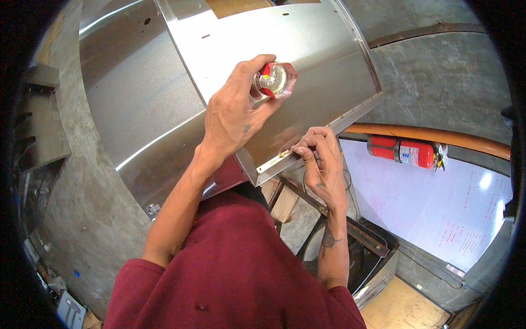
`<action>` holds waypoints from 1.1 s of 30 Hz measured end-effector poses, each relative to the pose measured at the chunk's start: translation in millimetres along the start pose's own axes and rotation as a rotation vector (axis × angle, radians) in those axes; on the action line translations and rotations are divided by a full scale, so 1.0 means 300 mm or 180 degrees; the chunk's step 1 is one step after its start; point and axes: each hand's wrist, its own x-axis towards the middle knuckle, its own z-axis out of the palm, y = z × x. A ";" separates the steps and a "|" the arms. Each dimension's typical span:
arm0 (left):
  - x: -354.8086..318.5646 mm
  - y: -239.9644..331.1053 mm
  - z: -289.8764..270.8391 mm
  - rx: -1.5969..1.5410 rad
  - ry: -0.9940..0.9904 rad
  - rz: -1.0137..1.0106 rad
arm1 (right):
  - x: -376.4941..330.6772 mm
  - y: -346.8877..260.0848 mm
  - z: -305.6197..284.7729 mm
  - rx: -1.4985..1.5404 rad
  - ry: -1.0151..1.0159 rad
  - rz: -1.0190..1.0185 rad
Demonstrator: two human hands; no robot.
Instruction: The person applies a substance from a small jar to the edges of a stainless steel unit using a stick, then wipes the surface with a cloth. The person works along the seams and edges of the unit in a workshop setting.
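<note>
Container [281, 80] (red-labelled) in left hand [232, 112]

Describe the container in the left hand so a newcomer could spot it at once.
Find the big sheet-metal panel at top centre. Over it, the left hand grips a small clear container. Its see-through body with a red patch sets it apart from the plain silvery metal behind.

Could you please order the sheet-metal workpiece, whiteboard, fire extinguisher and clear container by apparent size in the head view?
1. Sheet-metal workpiece
2. Whiteboard
3. Fire extinguisher
4. Clear container, in the left hand; nearer the camera, so fairly close to third.
</note>
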 end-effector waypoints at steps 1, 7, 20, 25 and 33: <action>0.002 0.002 -0.001 0.0011 -0.0011 -0.0017 | 0.000 -0.004 -0.002 -0.0006 0.0007 -0.0002; -0.002 0.011 -0.005 0.0084 -0.0046 -0.0096 | -0.008 0.030 0.007 0.0318 0.0199 -0.0018; 0.013 0.029 -0.014 0.0024 -0.0005 -0.0158 | 0.146 -0.184 0.028 0.1552 0.1569 -0.0026; 0.016 0.052 -0.024 -0.0003 -0.0147 -0.0315 | 0.195 -0.163 0.080 0.1041 0.1687 -0.0083; 0.018 0.045 -0.028 0.0045 -0.0212 -0.0221 | 0.204 -0.159 0.051 -0.0140 0.1583 -0.0508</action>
